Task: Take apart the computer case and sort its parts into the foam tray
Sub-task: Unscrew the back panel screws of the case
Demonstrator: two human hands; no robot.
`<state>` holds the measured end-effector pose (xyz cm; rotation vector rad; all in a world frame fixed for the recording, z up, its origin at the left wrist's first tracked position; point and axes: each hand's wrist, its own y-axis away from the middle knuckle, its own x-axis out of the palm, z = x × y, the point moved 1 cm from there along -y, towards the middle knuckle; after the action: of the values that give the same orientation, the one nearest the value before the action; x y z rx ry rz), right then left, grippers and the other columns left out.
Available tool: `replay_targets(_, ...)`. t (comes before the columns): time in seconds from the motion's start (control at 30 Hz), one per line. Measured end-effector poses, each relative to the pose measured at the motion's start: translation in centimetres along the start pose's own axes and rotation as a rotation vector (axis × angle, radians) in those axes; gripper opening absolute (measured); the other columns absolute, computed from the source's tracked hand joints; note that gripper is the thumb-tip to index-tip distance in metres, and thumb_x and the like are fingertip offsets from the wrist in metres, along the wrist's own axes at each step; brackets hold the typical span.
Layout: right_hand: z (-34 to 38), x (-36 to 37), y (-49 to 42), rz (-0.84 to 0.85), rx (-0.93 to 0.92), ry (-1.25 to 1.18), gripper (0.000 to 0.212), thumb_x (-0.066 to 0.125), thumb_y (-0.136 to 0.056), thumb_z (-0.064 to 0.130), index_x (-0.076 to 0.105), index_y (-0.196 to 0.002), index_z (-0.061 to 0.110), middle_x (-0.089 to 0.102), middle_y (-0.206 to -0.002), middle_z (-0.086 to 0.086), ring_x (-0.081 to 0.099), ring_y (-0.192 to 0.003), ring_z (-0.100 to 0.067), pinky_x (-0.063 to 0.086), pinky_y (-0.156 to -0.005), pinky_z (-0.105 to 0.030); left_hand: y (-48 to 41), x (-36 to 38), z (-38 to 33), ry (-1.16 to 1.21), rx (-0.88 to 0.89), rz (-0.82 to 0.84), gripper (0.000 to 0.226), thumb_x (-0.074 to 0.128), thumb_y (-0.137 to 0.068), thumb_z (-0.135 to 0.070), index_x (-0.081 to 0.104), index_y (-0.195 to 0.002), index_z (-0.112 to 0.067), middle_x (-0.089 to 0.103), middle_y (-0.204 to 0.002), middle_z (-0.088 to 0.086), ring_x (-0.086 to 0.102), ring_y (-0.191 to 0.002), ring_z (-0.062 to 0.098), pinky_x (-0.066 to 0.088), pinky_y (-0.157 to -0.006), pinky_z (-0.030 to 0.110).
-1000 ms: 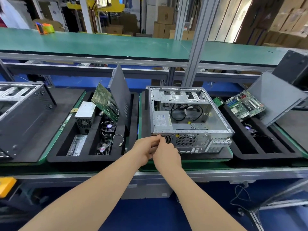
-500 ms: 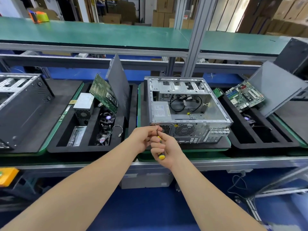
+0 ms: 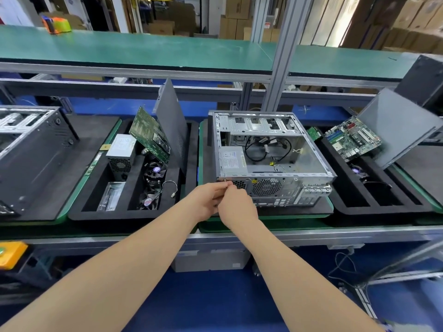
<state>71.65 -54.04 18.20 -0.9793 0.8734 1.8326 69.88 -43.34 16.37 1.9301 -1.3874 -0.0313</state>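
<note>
The open silver computer case (image 3: 287,188) lies on a green pallet at the centre, with its power supply (image 3: 231,158) and cables still inside. Both hands meet at its near left corner, just below a screw (image 3: 225,180). My right hand (image 3: 236,204) is curled around a screwdriver that it mostly hides. The fingers of my left hand (image 3: 206,200) pinch at the tool's tip by the screw. The black foam tray (image 3: 134,213) to the left holds a power supply (image 3: 121,149), a green motherboard (image 3: 151,135), fans (image 3: 153,173) and a grey side panel (image 3: 172,121).
A second dark case (image 3: 36,152) lies at the far left. Another foam tray (image 3: 383,209) on the right carries a motherboard (image 3: 352,137) and a side panel (image 3: 402,125). A metal rail (image 3: 311,233) runs along the front edge. A green shelf (image 3: 143,51) spans above.
Half a second ago the screwdriver's yellow handle showed under my right hand, a little back from the case. Both hands have moved up against the corner screw and the handle is hidden.
</note>
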Motion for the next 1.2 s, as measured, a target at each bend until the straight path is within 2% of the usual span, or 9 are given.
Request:
replay_targets(0.2, 0.1, 0.1, 0.0, -0.049, -0.05, 0.134, 0.043, 0.052, -0.106, 0.012, 0.047, -0.148, 0.01, 0.064, -0.132, -0.012, 0.064, -0.122, -0.034, 0.053, -0.092, -0.043, 0.1, 0.6, -0.1, -0.003, -0.004, -0.065, 0.033, 0.076, -0.09, -0.024, 0.071, -0.121, -0.011, 0.077, -0.111, 0.005, 0.065, -0.114, 0.027, 0.046, -0.109, 0.047)
replay_targets(0.3, -0.3, -0.2, -0.5, -0.005, -0.046, 0.05, 0.033, 0.046, -0.106, 0.008, 0.05, -0.139, 0.006, 0.067, -0.112, -0.017, 0.074, -0.091, -0.025, 0.053, -0.062, -0.029, -0.1, 0.8, 0.0, 0.0, 0.061, -0.112, 0.031, 0.076, -0.09, -0.017, 0.072, -0.119, -0.005, 0.075, -0.116, 0.011, 0.067, -0.111, 0.026, 0.051, -0.105, 0.044)
replay_targets(0.4, -1.7, 0.0, -0.8, 0.152, 0.013, -0.474, 0.027, 0.036, -0.111, 0.019, 0.057, -0.124, 0.01, 0.066, -0.072, -0.014, 0.058, -0.038, -0.017, 0.043, -0.036, -0.024, -0.4, 0.6, 0.0, 0.006, 0.101, -0.102, 0.028, 0.07, -0.093, -0.011, 0.071, -0.119, 0.0, 0.075, -0.1, 0.009, 0.069, -0.084, 0.017, 0.053, -0.083, 0.031)
replay_targets(0.47, -2.4, 0.2, -0.4, 0.286, 0.181, -0.963, 0.032, 0.039, -0.112, 0.035, 0.062, -0.115, 0.012, 0.064, -0.067, -0.01, 0.052, -0.039, -0.02, 0.041, -0.039, -0.026, -0.4, 0.6, -0.1, -0.005, 0.092, -0.072, 0.026, 0.068, -0.094, -0.013, 0.071, -0.117, 0.002, 0.074, -0.088, 0.005, 0.067, -0.067, 0.012, 0.052, -0.078, 0.03)
replay_targets(0.57, -2.8, 0.7, 0.8, 0.529, 0.326, -1.437, 0.046, 0.045, -0.11, 0.053, 0.061, -0.088, 0.016, 0.055, -0.065, -0.003, 0.041, -0.038, -0.013, 0.029, -0.038, -0.022, -0.6, 0.4, 0.0, -0.007, 0.061, -0.068, 0.026, 0.07, -0.093, -0.016, 0.074, -0.114, -0.001, 0.076, -0.084, 0.003, 0.063, -0.077, 0.017, 0.054, -0.089, 0.038)
replay_targets(0.77, -1.7, 0.8, 1.7, 0.659, 0.403, -1.703, 0.052, 0.044, -0.109, 0.055, 0.052, -0.072, 0.02, 0.032, -0.049, 0.007, 0.025, -0.031, -0.006, 0.018, -0.031, -0.021, -0.3, 0.0, 0.0, -0.043, 0.021, -0.032, 0.025, 0.069, -0.095, -0.022, 0.076, -0.111, -0.005, 0.067, -0.07, 0.0, 0.051, -0.058, 0.012, 0.053, -0.064, 0.028)
replay_targets(1.0, -1.4, 1.2, 1.2, 0.444, 0.435, -1.457, 0.046, 0.04, -0.114, 0.045, 0.047, -0.076, 0.02, 0.03, -0.053, 0.002, 0.023, -0.035, -0.011, 0.019, -0.035, -0.02, -0.7, -0.4, 0.1, -0.004, 0.032, -0.005, 0.025, 0.068, -0.095, -0.019, 0.074, -0.115, -0.005, 0.077, -0.101, 0.004, 0.055, -0.077, 0.015, 0.051, -0.099, 0.039)
replay_targets(1.13, -1.5, 1.2, 0.9, 0.233, 0.254, -0.924, 0.033, 0.031, -0.112, 0.036, 0.05, -0.092, 0.017, 0.04, -0.061, -0.001, 0.037, -0.046, -0.018, 0.033, -0.045, -0.028, -0.8, -0.2, 0.3, -0.008, 0.07, 0.002, 0.02, 0.063, -0.099, -0.016, 0.073, -0.115, -0.01, 0.078, -0.109, 0.004, 0.068, -0.099, 0.018, 0.053, -0.096, 0.036)
replay_targets(1.2, -1.8, 1.0, 0.6, 0.096, 0.06, -0.489, 0.026, 0.032, -0.113, 0.028, 0.053, -0.103, 0.015, 0.053, -0.08, -0.005, 0.056, -0.074, -0.025, 0.049, -0.066, -0.036, -0.8, -0.1, 0.3, -0.008, 0.069, 0.014, 0.02, 0.061, -0.1, -0.016, 0.072, -0.116, -0.01, 0.077, -0.11, 0.004, 0.069, -0.103, 0.019, 0.052, -0.099, 0.036)
